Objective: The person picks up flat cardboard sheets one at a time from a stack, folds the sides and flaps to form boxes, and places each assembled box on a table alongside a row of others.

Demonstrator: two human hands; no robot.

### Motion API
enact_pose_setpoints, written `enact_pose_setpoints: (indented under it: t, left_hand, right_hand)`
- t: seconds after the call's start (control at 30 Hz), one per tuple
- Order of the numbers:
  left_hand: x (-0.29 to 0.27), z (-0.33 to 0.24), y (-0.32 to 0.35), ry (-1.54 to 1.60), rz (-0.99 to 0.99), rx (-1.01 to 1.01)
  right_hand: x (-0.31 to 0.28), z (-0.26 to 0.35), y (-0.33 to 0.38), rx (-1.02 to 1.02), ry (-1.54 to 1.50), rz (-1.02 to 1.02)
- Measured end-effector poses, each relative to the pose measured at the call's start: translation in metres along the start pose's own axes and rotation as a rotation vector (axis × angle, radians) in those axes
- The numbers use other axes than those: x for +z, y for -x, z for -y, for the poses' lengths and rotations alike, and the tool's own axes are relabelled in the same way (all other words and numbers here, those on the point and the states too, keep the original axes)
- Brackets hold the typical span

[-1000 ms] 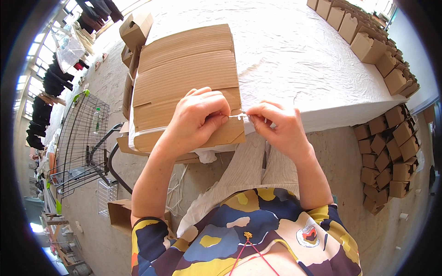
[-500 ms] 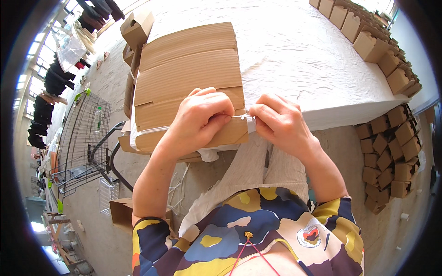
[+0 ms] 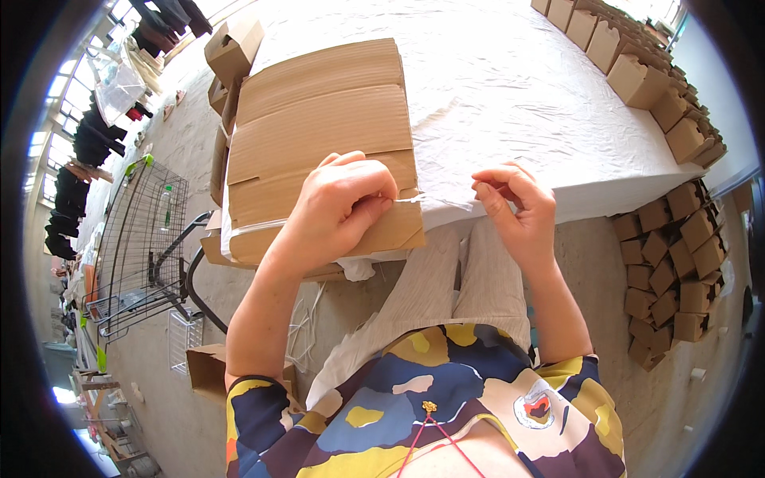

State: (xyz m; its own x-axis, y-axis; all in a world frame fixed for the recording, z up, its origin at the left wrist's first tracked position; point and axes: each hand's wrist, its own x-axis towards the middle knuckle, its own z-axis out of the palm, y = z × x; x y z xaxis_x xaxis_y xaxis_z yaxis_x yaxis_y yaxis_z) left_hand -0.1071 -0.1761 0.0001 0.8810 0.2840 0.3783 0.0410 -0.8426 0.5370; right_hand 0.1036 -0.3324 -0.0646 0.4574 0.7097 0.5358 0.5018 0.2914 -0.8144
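Note:
A flat stack of brown corrugated cardboard (image 3: 319, 127) lies near the front edge of the white-covered table. A thin white string (image 3: 263, 226) runs across its near end. My left hand (image 3: 347, 199) is closed on the string, pinching it between thumb and forefinger close to the stack's near right corner. From that pinch a short loose tail of string sticks out to the right over the white cloth. My right hand (image 3: 518, 211) hovers to the right of the tail, apart from it. Its fingers are loosely curled, with no object visible in them.
White cloth (image 3: 510, 103) covers the table. Rows of folded cartons (image 3: 637, 80) stand along its far right, and more cartons (image 3: 673, 263) are piled below. Left of the table stands a wire cart (image 3: 143, 239). An open carton (image 3: 209, 370) sits on the floor.
My right hand has let go of the string at the corner and moved right, away from the stack. My left hand keeps its pinch in nearly the same place.

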Motion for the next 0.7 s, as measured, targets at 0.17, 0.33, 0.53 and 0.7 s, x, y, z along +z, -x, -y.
enact_pose_setpoints:
  t: [0.17,0.33,0.53,0.7]
  left_hand:
    - [0.000,-0.004,-0.003,-0.006,-0.008,-0.011]
    - [-0.001,-0.004,-0.003,-0.019,0.000,0.001]
    - [0.002,-0.002,-0.002,-0.048,-0.036,0.036]
    - [0.003,-0.001,-0.002,-0.045,-0.025,0.035]
  right_hand:
    - [0.011,0.016,0.012,-0.097,0.147,0.045]
    - [0.009,0.017,0.015,-0.179,0.278,0.165]
    - [-0.001,0.033,0.006,-0.280,0.211,0.237]
    - [0.015,0.025,-0.011,-0.302,-0.180,0.338]
